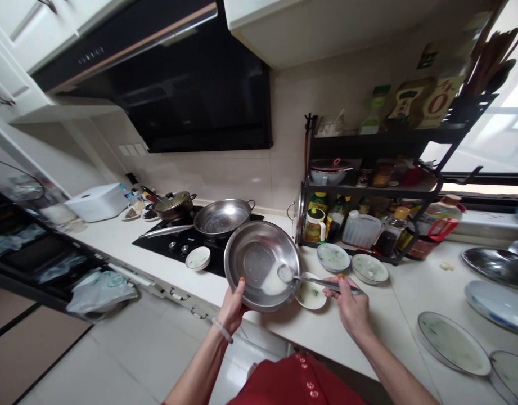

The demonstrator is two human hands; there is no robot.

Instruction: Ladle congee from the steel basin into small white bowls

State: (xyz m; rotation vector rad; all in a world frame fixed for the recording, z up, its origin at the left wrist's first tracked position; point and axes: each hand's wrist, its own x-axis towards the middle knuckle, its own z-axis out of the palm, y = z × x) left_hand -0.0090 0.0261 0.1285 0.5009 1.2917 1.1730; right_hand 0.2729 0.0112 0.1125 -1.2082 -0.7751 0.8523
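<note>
My left hand (234, 308) grips the near rim of a large steel mixing bowl (250, 256), thumb over the edge. The bowl is tilted, and a little pale, milky liquid (274, 283) has pooled at its lower right. In my right hand (350, 306) is the handle of a metal ladle (285, 273), whose head is at that pool inside the bowl. Just right of the steel bowl, partly behind the ladle handle, stands a small bowl of pale soup with green bits (311, 295). Two more filled bowls, one blue-rimmed (333, 257) and one dark-rimmed (369, 268), sit behind my right hand.
A wok (223, 217) and a lidded pot (173, 206) stand on the black cooktop, with a small white bowl (198, 259) at its front edge. A black rack (372, 194) holds bottles and jars. Larger filled bowls (453, 343) are at the right.
</note>
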